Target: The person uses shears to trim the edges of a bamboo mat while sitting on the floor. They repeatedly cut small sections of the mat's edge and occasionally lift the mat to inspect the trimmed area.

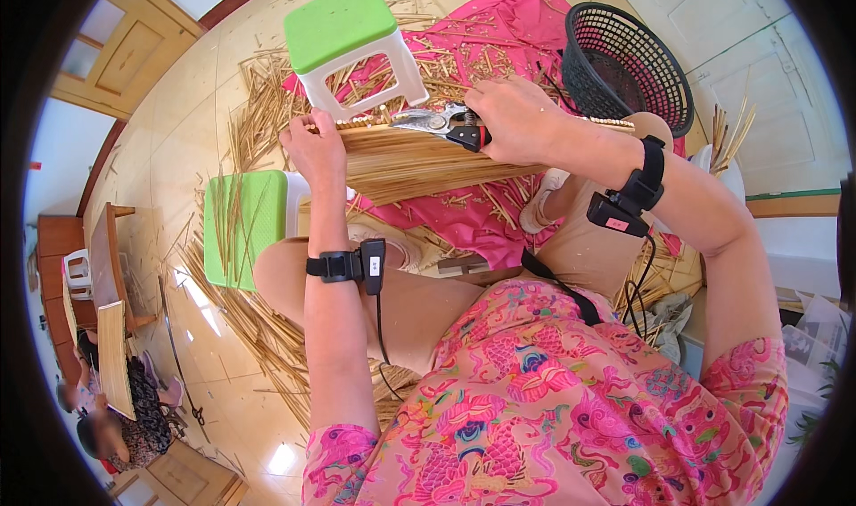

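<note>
A panel of straw stalks [414,165], laid side by side, spans the space before my knees. Its far edge shows a row of cut stalk ends. My left hand [313,146] grips the panel's left end, thumb near that edge. In my right hand [518,118] is a pair of pruning shears [438,123] with metal blades and black-and-red handles. The blades point left and lie along the row of stalk ends, near the middle of the edge. Whether a stalk sits between the blades is too small to tell. My right fingers are partly hidden behind the handles.
Beyond the panel stands a green-topped stool [341,28]; another green stool [244,228] with stalks on it is at left. A black plastic basket [628,68] stands at upper right. Loose stalks and clippings litter a pink cloth [508,24]. People sit far left with a similar panel [115,359].
</note>
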`<state>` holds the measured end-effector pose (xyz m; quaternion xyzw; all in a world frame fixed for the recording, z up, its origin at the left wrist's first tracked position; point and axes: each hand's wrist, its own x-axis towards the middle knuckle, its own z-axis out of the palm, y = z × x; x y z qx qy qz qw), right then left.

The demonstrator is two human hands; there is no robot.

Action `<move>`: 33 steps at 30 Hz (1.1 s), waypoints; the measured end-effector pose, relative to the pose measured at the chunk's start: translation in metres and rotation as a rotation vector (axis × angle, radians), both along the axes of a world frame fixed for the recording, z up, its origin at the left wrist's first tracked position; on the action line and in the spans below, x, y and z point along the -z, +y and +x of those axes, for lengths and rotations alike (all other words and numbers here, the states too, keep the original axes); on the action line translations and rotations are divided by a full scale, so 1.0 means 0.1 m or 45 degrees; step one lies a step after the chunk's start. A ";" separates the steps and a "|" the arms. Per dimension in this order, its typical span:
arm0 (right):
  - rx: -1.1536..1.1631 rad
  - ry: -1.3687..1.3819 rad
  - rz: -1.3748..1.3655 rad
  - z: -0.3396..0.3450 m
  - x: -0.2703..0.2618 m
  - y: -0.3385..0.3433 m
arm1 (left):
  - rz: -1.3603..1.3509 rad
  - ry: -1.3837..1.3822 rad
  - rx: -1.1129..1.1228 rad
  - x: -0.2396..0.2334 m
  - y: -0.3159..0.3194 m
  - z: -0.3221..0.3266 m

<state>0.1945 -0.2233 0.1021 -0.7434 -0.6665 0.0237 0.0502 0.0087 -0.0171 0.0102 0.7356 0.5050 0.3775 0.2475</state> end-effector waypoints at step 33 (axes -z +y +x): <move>0.836 0.356 0.724 0.41 -0.01 -1.66 | -0.390 -0.443 0.174 -0.04 0.16 -0.19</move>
